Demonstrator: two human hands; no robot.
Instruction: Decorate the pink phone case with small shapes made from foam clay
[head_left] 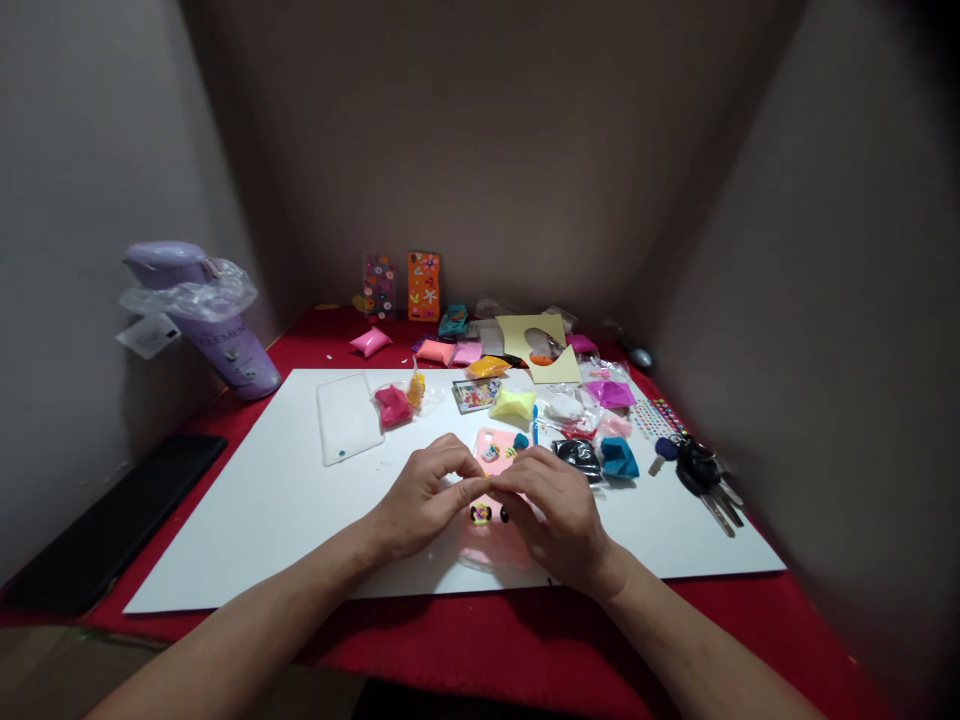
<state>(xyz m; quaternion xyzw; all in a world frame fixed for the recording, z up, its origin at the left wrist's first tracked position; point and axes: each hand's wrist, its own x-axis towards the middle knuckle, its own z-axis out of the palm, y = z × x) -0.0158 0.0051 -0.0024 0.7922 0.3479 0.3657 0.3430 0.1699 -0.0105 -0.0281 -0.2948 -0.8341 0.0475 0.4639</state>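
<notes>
Over a pink phone case (499, 550) on a white board, my two hands meet at the fingertips. My left hand (431, 490) is closed in a pinch, thumb against forefinger. Facing it, my right hand (555, 510) pinches at the same spot. A speck of yellow-orange shows by the fingertips, too small to name. Small clay decorations dot the case, among them a black, yellow and pink piece (481, 514), and my right hand covers part of it. A blue stick-like tool (535, 424) stands out just beyond that hand.
A clear phone case (349, 420) lies on the white board (262, 500). Clay packets, including yellow (514, 403), red (394, 406) and teal (619, 458), lie beyond my hands. Keys (709, 475) are at right; a purple tumbler (217, 330) leans at left. Two decorated cases stand behind.
</notes>
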